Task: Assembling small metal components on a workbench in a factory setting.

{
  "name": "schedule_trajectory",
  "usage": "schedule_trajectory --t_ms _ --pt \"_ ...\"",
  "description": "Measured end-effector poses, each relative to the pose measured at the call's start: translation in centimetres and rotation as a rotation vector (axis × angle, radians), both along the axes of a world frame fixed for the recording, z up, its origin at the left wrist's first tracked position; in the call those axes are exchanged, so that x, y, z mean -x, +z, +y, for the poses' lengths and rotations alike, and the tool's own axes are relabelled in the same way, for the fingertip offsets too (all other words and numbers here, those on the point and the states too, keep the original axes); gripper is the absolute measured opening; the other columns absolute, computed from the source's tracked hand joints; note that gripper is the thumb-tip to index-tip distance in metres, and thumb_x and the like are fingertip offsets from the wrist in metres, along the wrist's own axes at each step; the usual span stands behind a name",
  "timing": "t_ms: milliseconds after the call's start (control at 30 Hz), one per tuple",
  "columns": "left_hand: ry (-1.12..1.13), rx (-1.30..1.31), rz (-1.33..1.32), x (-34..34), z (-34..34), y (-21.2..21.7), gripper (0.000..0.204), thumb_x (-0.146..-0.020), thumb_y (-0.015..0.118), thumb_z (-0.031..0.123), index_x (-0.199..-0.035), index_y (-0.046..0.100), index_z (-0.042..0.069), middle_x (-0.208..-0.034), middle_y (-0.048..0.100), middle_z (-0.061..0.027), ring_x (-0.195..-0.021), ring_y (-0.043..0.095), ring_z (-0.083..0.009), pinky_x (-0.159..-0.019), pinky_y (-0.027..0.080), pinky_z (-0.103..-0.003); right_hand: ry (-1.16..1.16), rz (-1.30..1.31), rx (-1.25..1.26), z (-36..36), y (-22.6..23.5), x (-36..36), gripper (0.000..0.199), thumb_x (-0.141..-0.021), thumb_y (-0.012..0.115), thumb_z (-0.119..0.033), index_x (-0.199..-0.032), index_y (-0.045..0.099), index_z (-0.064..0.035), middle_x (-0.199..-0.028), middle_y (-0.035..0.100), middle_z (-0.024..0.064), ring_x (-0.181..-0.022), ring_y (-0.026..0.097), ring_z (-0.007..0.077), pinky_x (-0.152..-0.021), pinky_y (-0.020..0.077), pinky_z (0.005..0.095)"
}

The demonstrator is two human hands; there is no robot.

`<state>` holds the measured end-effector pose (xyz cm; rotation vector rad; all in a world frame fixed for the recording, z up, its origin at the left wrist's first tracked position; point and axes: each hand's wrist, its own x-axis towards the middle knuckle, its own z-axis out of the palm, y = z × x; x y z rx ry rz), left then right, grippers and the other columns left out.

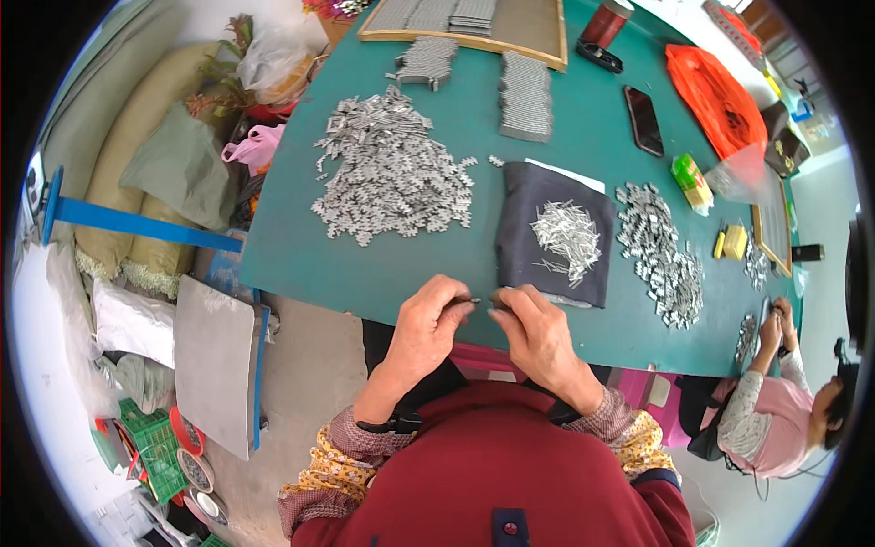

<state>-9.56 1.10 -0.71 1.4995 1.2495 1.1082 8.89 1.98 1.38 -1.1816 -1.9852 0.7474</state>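
Close together at the table's near edge, both hands are in a pinch. My left hand (pixel 427 326) holds a small dark metal piece (pixel 475 301) between thumb and forefinger. A short gap away, my right hand (pixel 540 339) has its thumb and fingers pressed together; whatever they grip is mostly hidden. Just beyond it lies a folded dark cloth (pixel 516 239) bearing a heap of thin silvery pins (pixel 570 239). To the left spreads a large pile of small zigzag metal pieces (pixel 392 178). Another pile of small metal pieces (pixel 658 255) lies right of the cloth.
On the green table (pixel 301 228) stand neat stacks of grey pieces (pixel 526 96) and a wood-framed tray (pixel 524 46). A phone (pixel 643 120), red bag (pixel 715 96) and dark red cylinder (pixel 606 23) lie farther right. A co-worker (pixel 775 406) sits at the right end.
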Motion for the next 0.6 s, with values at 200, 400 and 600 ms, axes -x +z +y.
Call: schedule_trajectory --t_ms 200,400,600 --pt "-0.117 0.064 -0.182 -2.0 -0.3 0.3 0.019 -0.089 0.064 -0.006 -0.108 0.063 -0.002 -0.087 0.063 -0.0044 -0.07 0.063 -0.0106 -0.061 0.052 -0.024 -0.008 0.033 0.038 -0.7 0.3 -1.8 0.013 -0.084 0.065 0.004 -0.096 0.06 0.0018 -0.08 0.059 0.0168 -0.072 0.06 0.0372 -0.06 0.0482 0.0424" --pt "-0.113 0.307 -0.598 -3.3 -1.0 1.0 0.024 -0.086 0.07 -0.006 -0.109 0.065 -0.002 -0.09 0.066 -0.0054 -0.074 0.063 -0.0097 -0.065 0.053 -0.024 -0.061 0.206 0.136 -1.7 -0.3 -2.8 0.011 -0.085 0.066 0.005 -0.094 0.061 0.0021 -0.084 0.063 0.0165 -0.073 0.063 0.0331 -0.063 0.0495 0.037" --pt "-0.096 0.3 -0.599 -3.9 -1.3 0.3 0.022 -0.083 0.072 -0.008 -0.104 0.068 -0.003 -0.091 0.066 -0.0074 -0.073 0.066 -0.0133 -0.062 0.054 -0.024 -0.074 0.286 0.151 -2.1 -0.8 -3.3 0.01 -0.086 0.065 0.005 -0.095 0.063 0.0014 -0.084 0.064 0.014 -0.072 0.063 0.0275 -0.065 0.0502 0.0342"
